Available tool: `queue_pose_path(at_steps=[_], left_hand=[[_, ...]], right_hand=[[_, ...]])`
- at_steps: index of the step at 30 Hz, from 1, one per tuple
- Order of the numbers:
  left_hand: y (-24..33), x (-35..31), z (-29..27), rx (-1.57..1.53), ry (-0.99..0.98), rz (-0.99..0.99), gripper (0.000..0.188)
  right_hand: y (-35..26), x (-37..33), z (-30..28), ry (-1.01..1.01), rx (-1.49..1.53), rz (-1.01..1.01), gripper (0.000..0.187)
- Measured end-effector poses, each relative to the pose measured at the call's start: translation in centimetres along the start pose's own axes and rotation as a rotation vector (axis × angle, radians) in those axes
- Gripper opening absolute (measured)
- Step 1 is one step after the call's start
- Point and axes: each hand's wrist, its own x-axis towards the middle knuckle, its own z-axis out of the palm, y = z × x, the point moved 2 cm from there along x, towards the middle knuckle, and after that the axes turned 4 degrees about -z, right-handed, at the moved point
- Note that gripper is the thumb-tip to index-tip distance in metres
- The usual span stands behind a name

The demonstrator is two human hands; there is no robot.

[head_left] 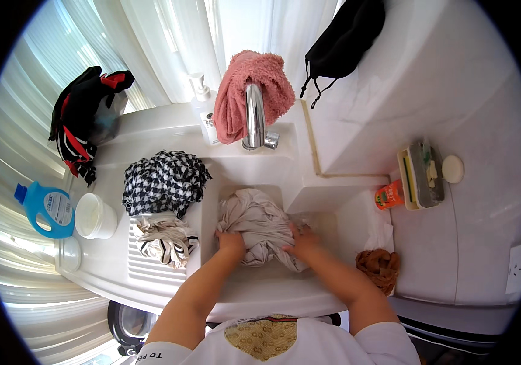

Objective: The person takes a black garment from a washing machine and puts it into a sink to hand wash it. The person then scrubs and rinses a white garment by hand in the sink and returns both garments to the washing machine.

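Head view, only one. Both hands down in a white sink basin (pixel 327 228), on a wet-looking pale grey-beige cloth (pixel 254 222). Cloth lies bunched in the basin, between the two hands. Left hand (pixel 231 243) at cloth's left edge, touching; fingers partly hidden in the folds, so can't tell how far they close or whether they grip. Right hand (pixel 304 242) at cloth's right edge, thumb and fingers apart, touching the fabric; can't tell if any is pinched. Some water at the basin's right side, near right hand.

Chrome faucet (pixel 254 118) above the basin, pink towel (pixel 236 97) draped around its top. White pump bottle (pixel 204 112) just left of it. Left of basin, on the white surface (pixel 135 131): black-and-white houndstooth cloth (pixel 166 182), bunched; just below it a cream cloth (pixel 163 240) with dark stripes, on the ridged part. Further left: white tub (pixel 96 216), then blue jug (pixel 46 210) with handle. Upper left, black-and-red fabric (pixel 78 121) in a heap.

Right side: orange container (pixel 389 196) beside a holder (pixel 434 176) with small items, white round disc (pixel 453 169) next to that. Brown cloth (pixel 379 271) crumpled, right of right forearm. Black item with cords (pixel 348 42) at upper right. Sheer white curtain (pixel 169 42) behind.
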Motion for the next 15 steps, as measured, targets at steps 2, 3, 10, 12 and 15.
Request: queue_pose_path(at_steps=[2,3,10,12,15], left_hand=[[1.3,0.6,0.1,0.172,-0.448,0.125,0.063],[1.7,0.9,-0.2,0.261,-0.666,0.193,0.064],[2.0,2.4,-2.9,-0.26,0.28,0.263,0.07],[2.5,1.8,-0.7,-0.052,0.334,0.443,0.079],[-0.5,0.0,-1.8,-0.001,0.045,0.23,0.088]], right_hand=[[2.6,0.5,0.4,-0.25,0.004,0.169,0.076],[3.1,0.9,-0.5,-0.344,-0.003,0.19,0.075],[-0.2,2.3,1.9,0.18,-0.13,-0.207,0.073],[-3.3,1.5,3.5,0.05,-0.331,-0.355,0.071],[-2.9,-0.4,0.5,-0.118,-0.254,-0.591,0.071]])
